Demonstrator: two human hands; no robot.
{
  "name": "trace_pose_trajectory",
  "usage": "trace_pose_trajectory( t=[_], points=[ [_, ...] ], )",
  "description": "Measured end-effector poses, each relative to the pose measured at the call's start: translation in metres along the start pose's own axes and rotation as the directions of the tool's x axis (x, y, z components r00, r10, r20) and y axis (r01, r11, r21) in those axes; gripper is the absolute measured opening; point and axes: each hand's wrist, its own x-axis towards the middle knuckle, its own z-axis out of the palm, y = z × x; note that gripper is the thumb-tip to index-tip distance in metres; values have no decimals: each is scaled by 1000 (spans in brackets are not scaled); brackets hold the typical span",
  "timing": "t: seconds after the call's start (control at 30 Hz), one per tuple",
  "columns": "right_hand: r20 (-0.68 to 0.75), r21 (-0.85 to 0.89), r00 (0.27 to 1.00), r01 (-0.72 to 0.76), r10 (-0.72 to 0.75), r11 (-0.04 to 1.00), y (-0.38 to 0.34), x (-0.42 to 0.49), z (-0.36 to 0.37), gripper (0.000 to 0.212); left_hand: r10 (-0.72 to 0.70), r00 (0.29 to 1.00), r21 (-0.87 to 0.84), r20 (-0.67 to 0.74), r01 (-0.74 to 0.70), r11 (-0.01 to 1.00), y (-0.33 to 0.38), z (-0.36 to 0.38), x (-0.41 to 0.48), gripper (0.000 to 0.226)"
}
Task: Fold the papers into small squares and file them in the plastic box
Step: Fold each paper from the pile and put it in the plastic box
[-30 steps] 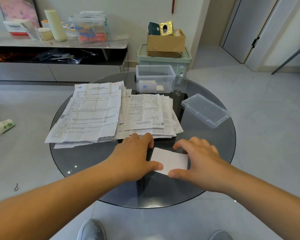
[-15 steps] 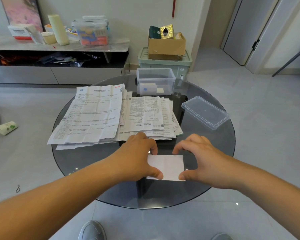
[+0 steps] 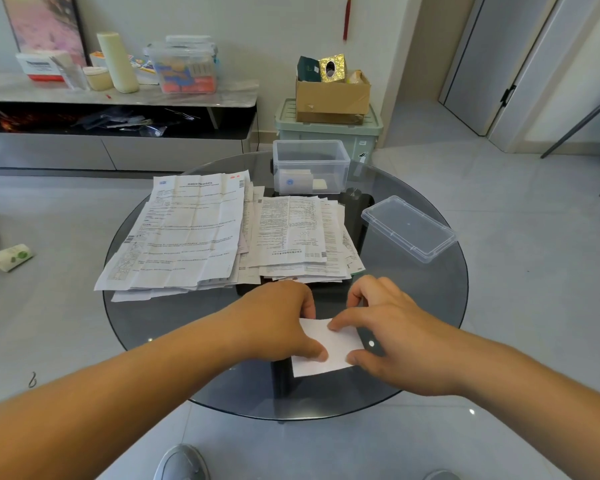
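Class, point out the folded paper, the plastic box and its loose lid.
folded paper (image 3: 338, 346), head view, bare white top face.
plastic box (image 3: 338, 171), head view, clear front wall.
lid (image 3: 408, 227), head view, flat middle.

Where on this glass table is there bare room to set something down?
Bare glass lies left of the left hand, between the paper pile and the near rim of the table, and right of the right hand, short of the lid. The far half is crowded: pile, plastic box, lid. Both hands hold the folded paper.
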Motion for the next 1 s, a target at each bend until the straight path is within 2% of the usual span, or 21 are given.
trace_pose_trajectory(
  t=[0.1,0.2,0.3,0.37,0.47,0.57,0.63,0.73,0.8,0.9,0.93,1.0],
  points=[
    [8,-16,1000,27,-27,1000,-3,1,2,48,3,999,-34,-49,-4,999,-3,0,0,29],
    [19,-1,999,47,-47,999,-3,1,5,48,-24,997,-173,-68,12,985,-8,-4,1,23],
    [26,34,998,59,-60,998,-3,2,7,46,-32,999,-421,38,45,906,-11,-7,-1,23],
    [34,73,998,55,-58,996,-4,1,7,55,-22,996,-529,89,66,846,-10,-8,-4,25],
    [-11,110,998,60,-60,992,-6,-1,8,74,17,997,-642,69,32,766,-8,-8,-7,23],
    [-86,110,995,61,-51,992,-9,-1,12,71,54,997,-676,51,-6,737,-9,-6,-9,14],
    [-138,126,989,66,-49,990,-10,-1,14,57,70,993,-668,95,12,744,-12,-6,-9,16],
    [-170,174,985,58,-28,983,-8,-2,15,29,136,981,-577,140,-31,816,-19,-6,-8,36],
    [-174,203,985,29,6,979,-7,-2,14,14,159,984,-422,82,-110,900,-19,-3,-8,39],
    [-159,237,986,-10,48,971,-6,-2,11,8,202,973,-119,-111,-215,969,-15,6,-8,13],
    [-154,246,986,-23,63,969,-7,-2,10,9,211,966,-74,-147,-224,972,-14,8,-7,7],
    [-145,250,983,-77,116,965,-6,-2,11,10,201,963,-43,-182,-212,976,-14,13,-3,11]
  ],
)
